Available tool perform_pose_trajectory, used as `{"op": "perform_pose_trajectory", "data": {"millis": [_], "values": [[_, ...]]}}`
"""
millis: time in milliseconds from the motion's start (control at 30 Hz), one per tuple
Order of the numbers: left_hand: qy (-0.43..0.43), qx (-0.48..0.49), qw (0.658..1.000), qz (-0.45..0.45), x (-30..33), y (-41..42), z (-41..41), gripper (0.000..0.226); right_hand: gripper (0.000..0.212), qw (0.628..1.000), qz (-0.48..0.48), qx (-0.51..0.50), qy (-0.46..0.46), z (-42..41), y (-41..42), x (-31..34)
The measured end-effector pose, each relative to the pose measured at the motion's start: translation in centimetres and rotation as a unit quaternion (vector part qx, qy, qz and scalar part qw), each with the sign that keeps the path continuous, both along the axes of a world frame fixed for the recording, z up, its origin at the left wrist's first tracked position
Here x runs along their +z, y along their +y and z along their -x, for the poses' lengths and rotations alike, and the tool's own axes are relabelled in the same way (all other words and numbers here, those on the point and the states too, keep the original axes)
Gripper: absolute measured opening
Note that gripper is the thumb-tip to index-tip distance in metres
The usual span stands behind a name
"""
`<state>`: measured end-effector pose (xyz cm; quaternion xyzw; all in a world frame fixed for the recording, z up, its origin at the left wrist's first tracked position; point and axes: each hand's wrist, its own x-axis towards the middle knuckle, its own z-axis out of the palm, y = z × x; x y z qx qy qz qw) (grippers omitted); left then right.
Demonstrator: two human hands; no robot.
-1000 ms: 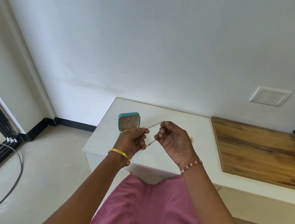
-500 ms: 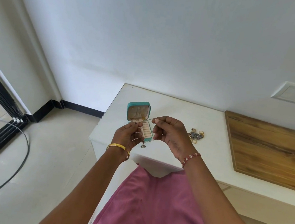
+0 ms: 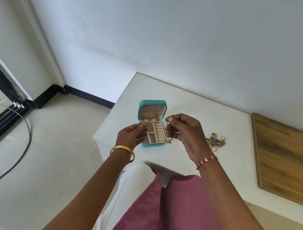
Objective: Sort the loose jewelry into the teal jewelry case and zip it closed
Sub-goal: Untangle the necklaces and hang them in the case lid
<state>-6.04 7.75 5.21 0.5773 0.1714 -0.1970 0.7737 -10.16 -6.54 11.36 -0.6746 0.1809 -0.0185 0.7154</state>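
The teal jewelry case [image 3: 141,107] lies open near the left end of the white table [image 3: 189,104], its lid tipped back. Small gold pieces hang inside the lid, and the cream compartments face up. My right hand [image 3: 185,133] pinches a thin chain [image 3: 167,131] just right of the case. The chain hangs down with a small pendant [image 3: 170,141] at its low end. My left hand [image 3: 132,134] hovers at the case's left side, fingers loosely curled, holding nothing that I can see. A heap of loose jewelry [image 3: 215,141] lies on the table to the right of my right hand.
A wooden board [image 3: 289,157] covers the table's right part. The table's left edge drops to a tiled floor, where a black cable [image 3: 22,149] trails from a dark sliding-door track [image 3: 1,101]. A white wall stands behind the table.
The chain was stretched between both hands; now my left hand has let go and moved left. The chain hangs from my right hand alone, beside the case.
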Motion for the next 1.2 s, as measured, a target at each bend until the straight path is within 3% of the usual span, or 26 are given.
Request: {"op": "perform_pose_trajectory", "data": {"millis": [267,533,867,1067,1200], "values": [[-0.053,0.072,0.98,-0.176,-2.7,-1.0,-5.3,0.023,0.01,1.0,-0.012,-0.012,0.004,-3.8,-1.1,-2.0],[-0.179,-0.056,0.946,-0.264,-5.3,-2.3,-8.6,0.038,0.008,1.0,0.012,0.003,0.015,-6.7,-1.3,-4.2],[-0.18,-0.03,0.95,-0.254,-6.5,-4.1,-9.8,0.032,0.009,0.998,0.058,0.016,0.028,-9.3,-1.9,-6.0],[-0.158,-0.024,0.961,-0.226,-6.9,-5.6,-9.7,0.028,0.009,0.989,0.136,0.06,0.023,-12.1,-0.5,-6.5],[-0.139,-0.015,0.965,-0.221,-6.9,-6.0,-9.9,0.03,0.009,0.963,0.262,0.056,0.015,-12.8,-0.2,-7.4]]}}
